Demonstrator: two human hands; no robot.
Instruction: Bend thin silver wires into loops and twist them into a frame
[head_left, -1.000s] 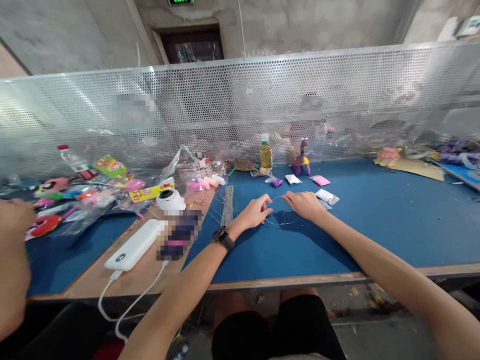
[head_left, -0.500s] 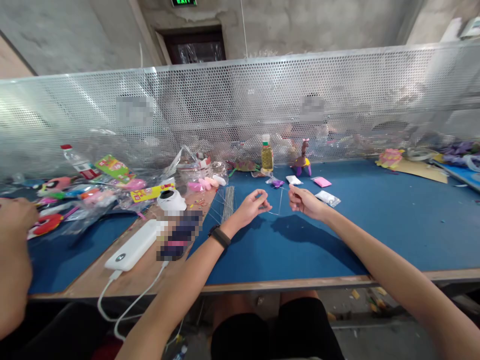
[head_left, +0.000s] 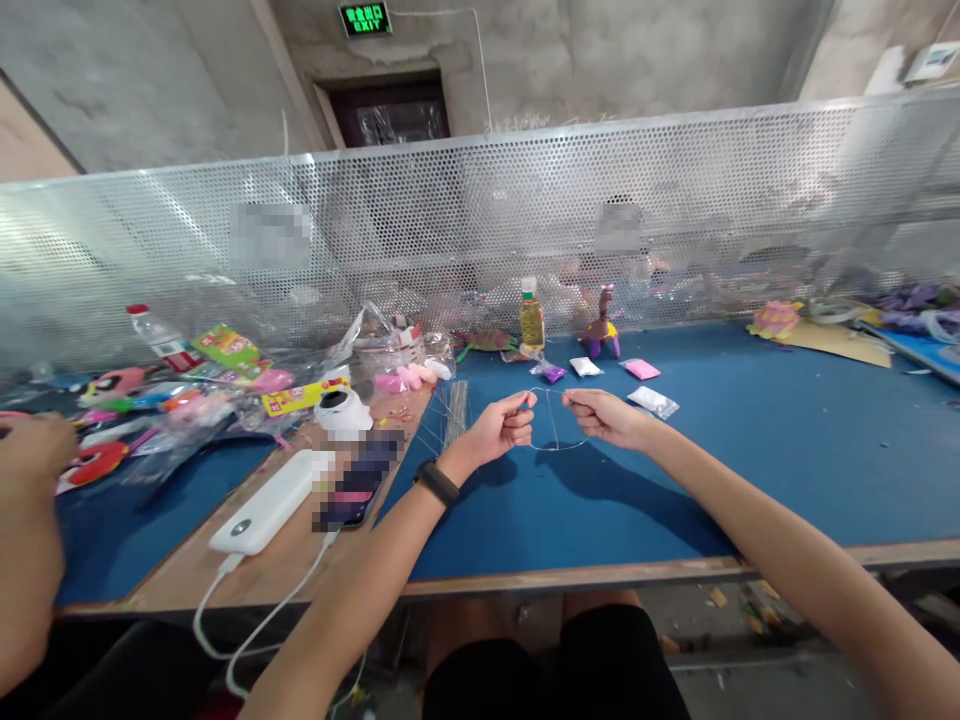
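Both my hands are raised a little over the blue table mat (head_left: 750, 450), pinching the two ends of a thin metal wire (head_left: 555, 445) bent into a loop that hangs between them. My left hand (head_left: 501, 425), with a dark watch on its wrist, grips one end with closed fingers. My right hand (head_left: 604, 415) pinches the other end. A bundle of straight thin wires (head_left: 454, 408) lies on the mat just left of my left hand.
A white power bank (head_left: 270, 490) with a cable and a phone (head_left: 356, 485) lie on the wooden strip at left. Small clay packets (head_left: 652, 400), a yellow bottle (head_left: 532, 318) and a purple figurine (head_left: 602, 325) stand behind. Toys in plastic bags (head_left: 195, 390) crowd the left. Another person's hand (head_left: 30, 450) is at far left. A perforated metal screen (head_left: 675, 200) backs the table.
My hands lifted off the mat with the wire; its loop first stood upright between them and now hangs down as a rounded curve. The view tilted up slightly.
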